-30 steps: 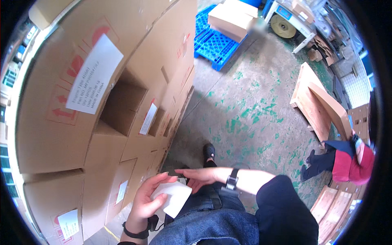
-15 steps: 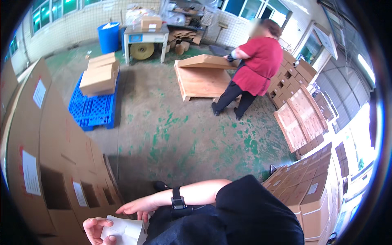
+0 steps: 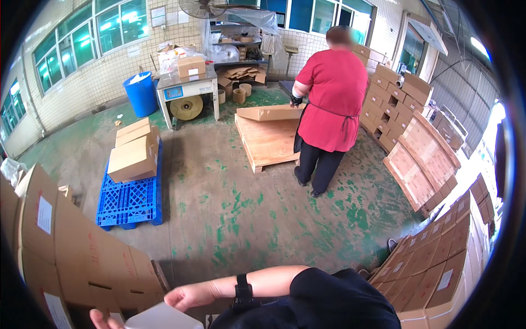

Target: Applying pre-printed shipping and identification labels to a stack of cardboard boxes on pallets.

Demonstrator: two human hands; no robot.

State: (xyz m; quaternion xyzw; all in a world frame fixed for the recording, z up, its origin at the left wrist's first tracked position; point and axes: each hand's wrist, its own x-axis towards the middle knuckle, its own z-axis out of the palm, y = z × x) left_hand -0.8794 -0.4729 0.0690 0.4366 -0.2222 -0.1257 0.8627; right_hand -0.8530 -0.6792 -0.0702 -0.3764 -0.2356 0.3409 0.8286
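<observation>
A white paper sheet, perhaps several together (image 3: 161, 318), lies low in front of me at the bottom edge. My left hand (image 3: 105, 321) is at its left side, partly cut off by the frame, with fingertips showing beside the paper. My right hand (image 3: 189, 296), a black band on its wrist, reaches across from the right. Its fingers are curled and closed at the paper's far corner. Just beyond both hands stands a stack of brown cartons (image 3: 104, 263) with white labels on some sides.
A co-worker in red (image 3: 337, 98) stands at a wooden pallet (image 3: 268, 145), a hand at a flat carton (image 3: 271, 113). A blue pallet (image 3: 129, 205) bears cartons at left. More cartons (image 3: 433, 274) stand at right, near leaning wooden pallets (image 3: 422, 159).
My view has tilted up, showing more of the far wall. My right hand has gone from outstretched fingers to curled fingers at the paper. The co-worker has turned farther away.
</observation>
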